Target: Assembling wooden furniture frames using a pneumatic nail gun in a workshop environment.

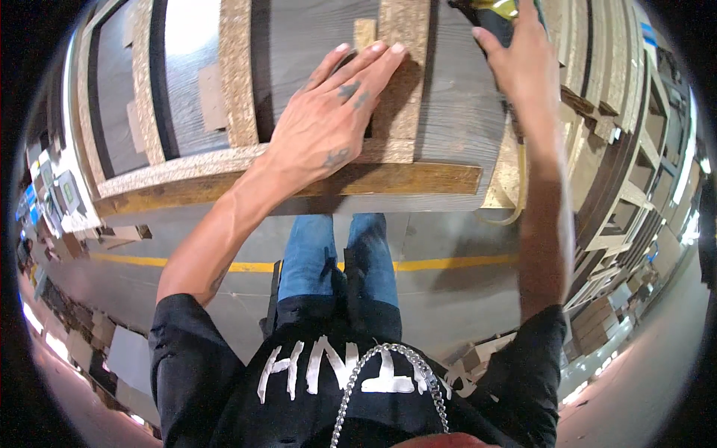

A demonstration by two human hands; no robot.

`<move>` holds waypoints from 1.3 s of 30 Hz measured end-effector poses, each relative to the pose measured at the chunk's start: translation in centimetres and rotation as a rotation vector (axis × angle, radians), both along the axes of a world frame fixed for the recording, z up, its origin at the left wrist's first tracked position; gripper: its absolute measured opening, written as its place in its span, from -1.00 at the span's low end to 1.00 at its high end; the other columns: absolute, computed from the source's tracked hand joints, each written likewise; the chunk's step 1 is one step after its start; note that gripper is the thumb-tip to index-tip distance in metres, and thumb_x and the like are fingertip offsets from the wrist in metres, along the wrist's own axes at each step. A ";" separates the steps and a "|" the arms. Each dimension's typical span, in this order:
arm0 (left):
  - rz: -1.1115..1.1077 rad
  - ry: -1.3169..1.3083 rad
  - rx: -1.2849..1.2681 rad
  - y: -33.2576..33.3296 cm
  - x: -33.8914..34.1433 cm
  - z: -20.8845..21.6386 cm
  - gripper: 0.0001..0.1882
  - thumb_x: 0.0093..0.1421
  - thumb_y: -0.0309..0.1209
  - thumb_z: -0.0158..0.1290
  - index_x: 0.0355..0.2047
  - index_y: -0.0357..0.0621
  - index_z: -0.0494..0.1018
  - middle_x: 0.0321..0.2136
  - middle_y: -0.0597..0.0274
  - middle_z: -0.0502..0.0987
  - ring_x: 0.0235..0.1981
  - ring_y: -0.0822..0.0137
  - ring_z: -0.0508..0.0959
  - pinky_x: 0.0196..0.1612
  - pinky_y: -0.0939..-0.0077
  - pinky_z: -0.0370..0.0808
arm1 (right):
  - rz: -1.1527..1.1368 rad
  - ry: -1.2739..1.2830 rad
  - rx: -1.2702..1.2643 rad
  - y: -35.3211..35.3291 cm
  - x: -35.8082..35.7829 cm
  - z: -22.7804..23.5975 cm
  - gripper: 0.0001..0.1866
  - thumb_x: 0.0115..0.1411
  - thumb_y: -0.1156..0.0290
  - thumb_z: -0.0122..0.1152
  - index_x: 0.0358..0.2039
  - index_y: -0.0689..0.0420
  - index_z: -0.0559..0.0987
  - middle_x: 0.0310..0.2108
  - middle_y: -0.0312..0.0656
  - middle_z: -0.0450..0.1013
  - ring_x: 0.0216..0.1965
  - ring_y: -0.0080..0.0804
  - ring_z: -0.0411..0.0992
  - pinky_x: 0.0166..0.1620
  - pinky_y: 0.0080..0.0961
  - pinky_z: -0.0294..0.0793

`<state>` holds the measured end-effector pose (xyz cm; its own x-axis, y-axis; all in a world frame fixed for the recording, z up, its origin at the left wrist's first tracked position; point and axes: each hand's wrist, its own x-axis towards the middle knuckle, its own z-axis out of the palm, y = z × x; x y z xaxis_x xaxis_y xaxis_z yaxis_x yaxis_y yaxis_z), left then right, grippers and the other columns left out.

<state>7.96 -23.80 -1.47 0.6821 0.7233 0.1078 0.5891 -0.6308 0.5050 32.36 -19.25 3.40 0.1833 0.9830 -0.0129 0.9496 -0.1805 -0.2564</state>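
Wears a silver chain (396, 349) over a black shirt (224, 366) with white lettering, and blue jeans (310, 246) below. Stands close to the near edge of a grey woodgrain panel (463, 112), located across the upper middle of the view. Shows a brown strip (418, 179) along that near edge, passing beneath the left wrist.

Lays the left hand (321, 123) palm down over the panel, with fingers extended, slightly parted and reaching onto a particleboard strip (407, 22). Cannot tell the thumb's position, hidden from view. Shows a small block (365, 31) just beyond the fingers, beside that strip.

Wraps the right hand (526, 60) around a yellow and black tool (508, 9), partly cut off by the upper edge. Shows a yellowish hose (520, 179) beside the right forearm.

Bears further particleboard strips (237, 75) to the left. Shows, beyond and below, a grey floor (448, 299) crossed by a yellow line (448, 263), with stacked boards (597, 67) at far right.
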 end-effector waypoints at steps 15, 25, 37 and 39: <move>-0.071 -0.110 -0.199 0.8 -1.1 0.9 -0.31 0.30 -0.48 -0.26 0.39 -0.30 -0.22 0.35 0.02 0.15 0.38 0.10 0.13 0.44 0.15 -0.08 | -0.009 0.168 -0.487 -14.4 1.5 9.5 -0.31 0.08 -0.01 0.40 0.06 0.22 0.45 -0.11 -0.08 0.49 -0.15 -0.40 0.50 -0.12 -0.38 0.57; -0.055 -0.094 -0.192 0.6 -0.9 -0.1 -0.29 0.27 -0.49 -0.26 0.37 -0.39 -0.25 0.28 -0.17 0.22 0.37 0.07 0.15 0.45 0.18 -0.10 | 0.141 0.483 -0.623 -11.3 -1.7 7.2 -0.25 -0.25 0.17 0.42 -0.05 0.43 0.54 -0.46 -0.15 0.54 -0.52 -0.52 0.44 -0.40 -0.56 0.49; -0.075 -0.095 -0.209 0.7 -0.7 0.4 -0.28 0.25 -0.52 -0.26 0.36 -0.47 -0.25 0.21 -0.26 0.30 0.35 0.01 0.17 0.45 0.14 -0.12 | 0.031 0.907 -0.614 -12.2 -1.0 7.0 -0.35 -0.17 0.21 0.45 -0.10 0.38 0.56 -0.49 -0.13 0.52 -0.59 -0.54 0.47 -0.47 -0.59 0.52; -0.082 -0.067 -0.203 0.7 -0.8 0.3 -0.29 0.25 -0.52 -0.25 0.36 -0.47 -0.25 0.22 -0.27 0.29 0.35 0.00 0.17 0.44 0.13 -0.11 | 0.171 0.381 -0.704 -11.3 -2.1 7.8 -0.32 -0.11 0.06 0.39 -0.12 0.39 0.57 -0.53 -0.13 0.51 -0.65 -0.54 0.43 -0.55 -0.58 0.46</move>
<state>7.13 -23.07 -1.16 0.7360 0.6769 0.0130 0.5005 -0.5570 0.6627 30.27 -30.59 11.16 -0.1102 0.7351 -0.6689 0.8494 -0.2798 -0.4474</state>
